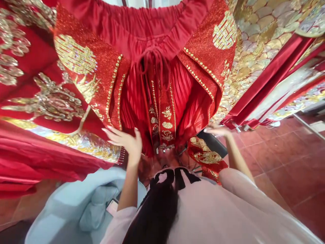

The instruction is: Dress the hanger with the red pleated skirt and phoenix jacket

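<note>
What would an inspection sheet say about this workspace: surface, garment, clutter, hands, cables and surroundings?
Surface: reddish tiled floor.
Job's things: red garment with gathered waistband, tied bow and gold trim.
Clutter: pale-blue seat with a soft bundle and a phone-like object.
Hands: left hand spread, right hand extended, both at the garment's lower edges; contact unclear.
Cables: nothing seen.
Surroundings: gold scale-patterned fabric right, beaded red fabric left.

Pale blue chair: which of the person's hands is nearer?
Left. In the picture, the left hand is above and right of the pale blue chair, by the red skirt; the right hand is farther off, at the skirt's other side.
</note>
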Demonstrator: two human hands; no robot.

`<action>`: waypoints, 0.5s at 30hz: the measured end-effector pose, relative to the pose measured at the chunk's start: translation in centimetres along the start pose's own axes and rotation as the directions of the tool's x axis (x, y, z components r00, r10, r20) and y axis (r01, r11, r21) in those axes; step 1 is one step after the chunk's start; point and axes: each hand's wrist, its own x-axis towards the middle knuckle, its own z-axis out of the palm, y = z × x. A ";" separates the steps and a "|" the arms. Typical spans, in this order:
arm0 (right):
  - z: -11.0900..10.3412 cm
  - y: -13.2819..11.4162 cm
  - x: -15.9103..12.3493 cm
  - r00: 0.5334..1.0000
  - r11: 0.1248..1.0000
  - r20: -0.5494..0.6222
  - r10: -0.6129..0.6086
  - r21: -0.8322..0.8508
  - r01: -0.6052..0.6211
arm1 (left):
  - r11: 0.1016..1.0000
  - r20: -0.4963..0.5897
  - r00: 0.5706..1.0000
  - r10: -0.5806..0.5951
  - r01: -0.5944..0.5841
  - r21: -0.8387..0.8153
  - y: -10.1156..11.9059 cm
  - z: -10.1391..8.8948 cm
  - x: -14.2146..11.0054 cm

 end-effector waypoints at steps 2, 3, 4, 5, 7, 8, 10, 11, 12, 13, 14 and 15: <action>4.1 2.2 -2.8 0.992 0.990 0.050 0.120 -0.079 -0.116 | 0.995 0.297 0.952 -0.074 0.048 0.092 -0.3 4.5 -5.2; 5.9 2.8 -3.7 0.984 0.980 0.050 0.169 -0.112 -0.162 | 0.995 0.522 0.852 -0.020 -0.035 0.096 -0.3 6.5 -7.6; 7.2 3.2 -4.5 0.976 0.967 0.039 0.214 -0.148 -0.206 | 0.989 0.729 0.682 0.058 -0.141 0.053 -0.1 8.1 -9.8; 8.3 3.4 -5.0 0.967 0.951 0.017 0.255 -0.184 -0.247 | 0.974 0.887 0.439 0.145 -0.220 -0.050 0.0 9.4 -11.7; 9.3 3.2 -5.7 0.945 0.910 -0.045 0.325 -0.258 -0.325 | 0.952 0.972 0.090 0.217 -0.240 -0.190 0.2 10.9 -14.2; 9.3 2.8 -6.0 0.932 0.886 -0.079 0.352 -0.292 -0.360 | 0.948 0.972 0.013 0.233 -0.225 -0.224 0.3 11.3 -14.9; 8.9 1.8 -6.8 0.908 0.841 -0.147 0.393 -0.342 -0.420 | 0.949 0.969 0.017 0.248 -0.204 -0.239 0.6 11.5 -15.3; 8.5 1.0 -7.5 0.898 0.823 -0.179 0.402 -0.359 -0.440 | 0.948 0.963 0.037 0.266 -0.189 -0.255 0.8 11.6 -15.1; 8.2 0.1 -8.2 0.894 0.813 -0.213 0.395 -0.373 -0.448 | 0.946 0.952 0.060 0.301 -0.146 -0.290 1.1 11.5 -14.9; 8.0 -0.9 -9.1 0.893 0.809 -0.250 0.375 -0.383 -0.447 | 0.936 0.932 0.086 0.351 -0.067 -0.346 1.4 11.5 -14.6; 7.9 -2.1 -10.1 0.893 0.811 -0.287 0.347 -0.387 -0.439 | 0.907 0.904 0.114 0.411 0.046 -0.418 1.7 11.4 -14.3; 8.1 -3.2 -11.0 0.894 0.818 -0.318 0.316 -0.385 -0.427 | 0.850 0.869 0.144 0.474 0.182 -0.494 2.0 11.3 -14.1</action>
